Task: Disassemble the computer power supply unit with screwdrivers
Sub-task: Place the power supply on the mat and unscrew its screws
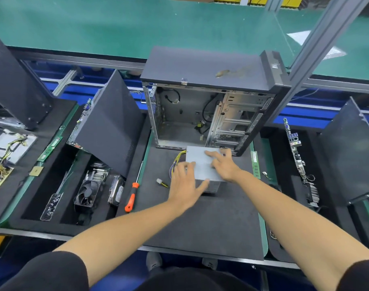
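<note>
Both grips flat and spread on power supply unit (202, 164) — left hand (184, 183), right hand (224, 164), screwdriver (132, 196) beside, computer case (200, 114) behind

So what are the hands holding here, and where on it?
Both are on the power supply unit: left hand at its near-left corner, right hand flat on top. Neither shows a closed grip; the screwdriver lies untouched.
</note>
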The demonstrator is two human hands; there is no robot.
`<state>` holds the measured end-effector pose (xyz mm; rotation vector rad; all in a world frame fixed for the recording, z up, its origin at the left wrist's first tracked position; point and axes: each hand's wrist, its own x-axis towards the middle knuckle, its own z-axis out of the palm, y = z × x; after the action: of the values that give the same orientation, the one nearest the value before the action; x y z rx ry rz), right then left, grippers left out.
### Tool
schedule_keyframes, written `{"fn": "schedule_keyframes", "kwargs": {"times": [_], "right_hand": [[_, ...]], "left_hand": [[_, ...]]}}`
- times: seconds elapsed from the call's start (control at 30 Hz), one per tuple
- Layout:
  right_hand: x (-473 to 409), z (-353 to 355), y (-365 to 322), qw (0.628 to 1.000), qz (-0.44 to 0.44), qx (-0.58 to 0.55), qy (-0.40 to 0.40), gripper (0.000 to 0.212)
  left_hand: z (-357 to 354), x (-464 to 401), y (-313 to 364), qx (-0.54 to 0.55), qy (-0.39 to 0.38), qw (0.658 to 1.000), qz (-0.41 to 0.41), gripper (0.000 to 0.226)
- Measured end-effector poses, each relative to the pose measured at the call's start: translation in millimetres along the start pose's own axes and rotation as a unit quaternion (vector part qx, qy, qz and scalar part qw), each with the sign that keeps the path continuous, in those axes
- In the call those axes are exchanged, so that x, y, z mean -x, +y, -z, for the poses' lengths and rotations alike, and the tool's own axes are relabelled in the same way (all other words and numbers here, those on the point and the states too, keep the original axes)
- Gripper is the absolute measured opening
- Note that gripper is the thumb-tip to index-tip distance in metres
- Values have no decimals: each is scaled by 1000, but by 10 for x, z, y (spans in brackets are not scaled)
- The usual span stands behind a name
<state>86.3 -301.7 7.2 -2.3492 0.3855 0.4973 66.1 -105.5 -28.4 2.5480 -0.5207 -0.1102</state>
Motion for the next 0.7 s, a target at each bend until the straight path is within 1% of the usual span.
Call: {"fn": "schedule_keyframes", "kwargs": {"times": [0.07, 0.1, 0.13, 0.2, 0.23, 0.3, 0.37, 0.4, 0.43, 0.5, 0.57, 0.63, 0.7], "right_hand": [[11, -3, 21, 997, 7, -62, 34, 47], [16, 5, 28, 994, 4, -100, 54, 46], [23, 17, 45, 988, -3, -136, 74, 44], [16, 47, 86, 977, -33, -184, 101, 40], [18, 68, 106, 968, -56, -215, 114, 38], [21, 98, 159, 929, -108, -328, 132, 36], [44, 112, 214, 880, -150, -435, 115, 32], [69, 122, 239, 861, -167, -471, 101, 31], [89, 126, 262, 847, -178, -493, 89, 32], [119, 106, 337, 831, -191, -516, 83, 33], [154, 60, 418, 836, -197, -507, 77, 35], [204, -7, 494, 865, -190, -462, 50, 35], [258, -95, 516, 902, -154, -403, -1, 39]], "left_hand": [[-163, 86, 206, -3, -35, 997, 64, 106], [-217, 86, 320, -4, -43, 994, 102, 117], [-244, 60, 436, 0, -43, 989, 141, 123], [-283, 5, 628, 14, -13, 980, 196, 121], [-315, -4, 695, 17, 11, 979, 203, 118], [-395, 0, 776, 21, 52, 976, 209, 115], [-442, -14, 838, 37, 80, 968, 234, 115], [-443, -34, 866, 45, 89, 965, 245, 113], [-439, -55, 881, 48, 102, 962, 248, 107], [-411, -87, 864, 52, 136, 959, 243, 93], [-329, -123, 818, 77, 157, 953, 248, 83], [-185, -205, 744, 126, 158, 940, 274, 76], [18, -299, 625, 185, 127, 930, 292, 71]]}}
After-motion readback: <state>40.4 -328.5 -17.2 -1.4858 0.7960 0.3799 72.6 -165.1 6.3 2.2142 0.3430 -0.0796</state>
